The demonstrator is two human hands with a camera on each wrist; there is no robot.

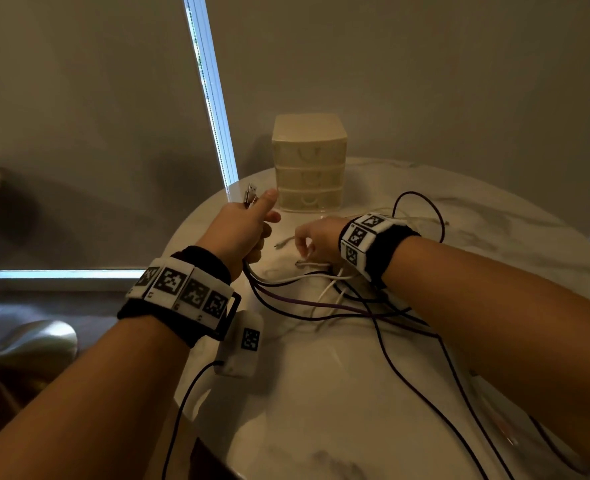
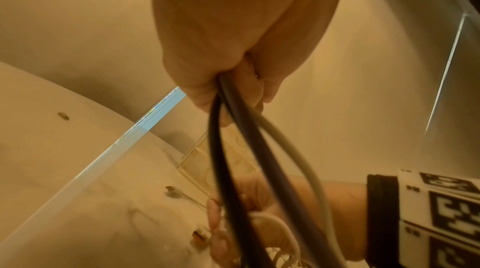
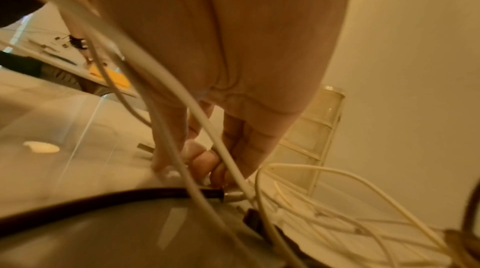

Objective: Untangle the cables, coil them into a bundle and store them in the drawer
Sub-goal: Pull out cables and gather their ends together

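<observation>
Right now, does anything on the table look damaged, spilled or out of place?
Nothing damaged or spilled. The cables are a crossed tangle on the table. The left hand grips several plug ends; the right hand reaches down at a white one. The drawer unit stands upright, all drawers closed.

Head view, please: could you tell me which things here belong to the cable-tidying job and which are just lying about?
Part of the job:
- cables, dark and white, tangled on the table
- plugs gripped in the left hand
- right hand, fingers down on a white cable
- drawer unit, all drawers shut

Just lying about:
- window blind
- metallic object beside the table
</observation>
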